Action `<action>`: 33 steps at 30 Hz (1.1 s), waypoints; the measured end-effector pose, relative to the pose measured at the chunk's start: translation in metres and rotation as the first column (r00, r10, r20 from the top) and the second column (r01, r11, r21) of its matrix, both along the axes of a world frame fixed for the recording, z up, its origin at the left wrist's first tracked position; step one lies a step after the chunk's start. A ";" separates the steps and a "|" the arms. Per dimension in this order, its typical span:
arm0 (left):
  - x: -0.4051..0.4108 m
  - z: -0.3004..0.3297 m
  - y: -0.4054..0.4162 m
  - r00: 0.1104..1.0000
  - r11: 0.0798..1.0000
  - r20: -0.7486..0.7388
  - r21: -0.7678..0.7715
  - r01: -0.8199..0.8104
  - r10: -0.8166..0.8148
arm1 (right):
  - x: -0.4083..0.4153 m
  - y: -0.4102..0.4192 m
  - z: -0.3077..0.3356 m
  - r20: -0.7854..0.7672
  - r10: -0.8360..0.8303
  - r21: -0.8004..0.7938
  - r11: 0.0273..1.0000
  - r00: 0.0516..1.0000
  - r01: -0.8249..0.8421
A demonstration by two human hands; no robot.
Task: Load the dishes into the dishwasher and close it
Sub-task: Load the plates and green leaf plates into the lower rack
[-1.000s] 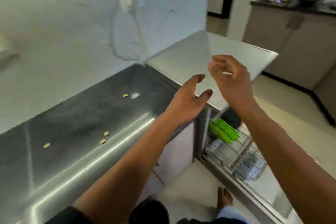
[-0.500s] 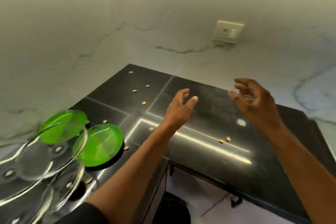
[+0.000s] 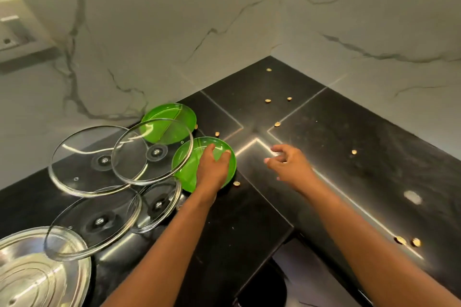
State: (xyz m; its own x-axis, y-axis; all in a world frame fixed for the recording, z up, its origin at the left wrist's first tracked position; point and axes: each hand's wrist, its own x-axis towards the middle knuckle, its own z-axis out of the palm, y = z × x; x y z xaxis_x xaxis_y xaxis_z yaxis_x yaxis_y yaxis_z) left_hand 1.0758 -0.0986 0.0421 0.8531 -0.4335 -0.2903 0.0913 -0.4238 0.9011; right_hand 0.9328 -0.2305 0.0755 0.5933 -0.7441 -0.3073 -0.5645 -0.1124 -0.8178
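Since half a second ago the left hand [image 3: 212,169] has come down onto the near green plate [image 3: 189,169], and the view has swung left so the plates sit mid-frame. The left fingers [image 3: 225,154] lie spread and fairly straight on the plate, not curled round its rim. The right hand [image 3: 287,164] hovers just right of the plate above the dark surface [image 3: 336,137], its fingers loosely bent and holding nothing.

A second green plate [image 3: 174,117] lies farther back, just beside the first. Four glass lids [image 3: 152,152] overlap to the left of the plates, one partly covering each plate. A steel plate [image 3: 32,276] sits at the near left corner. Small tan bits [image 3: 268,100] are scattered over the surface. A wall socket [image 3: 15,30] shows at far left.
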 end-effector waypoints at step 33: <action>-0.037 0.059 -0.053 0.985 0.957 0.085 -0.240 0.164 -0.148 | -0.094 -0.046 0.018 0.209 -0.425 -0.069 0.892 0.881 0.447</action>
